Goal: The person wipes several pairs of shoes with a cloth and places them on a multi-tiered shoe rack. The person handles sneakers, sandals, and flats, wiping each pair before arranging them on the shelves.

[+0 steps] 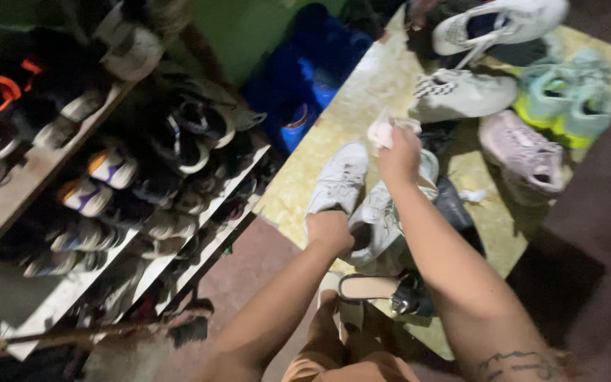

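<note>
Two white sneakers lie side by side on a yellowish table (362, 92). My left hand (330, 230) grips the heel of the left white sneaker (339, 180). My right hand (399, 152) holds a crumpled white cloth (383, 129) above the toe of the right white sneaker (380, 219). Both forearms reach in from the bottom of the head view.
More shoes sit further along the table: a white sneaker (493, 25), a checkered white one (461, 92), a pink one (525, 152), a teal pair (567, 99). A shelf rack (107, 177) full of shoes stands on the left. A blue bag (305, 78) lies behind.
</note>
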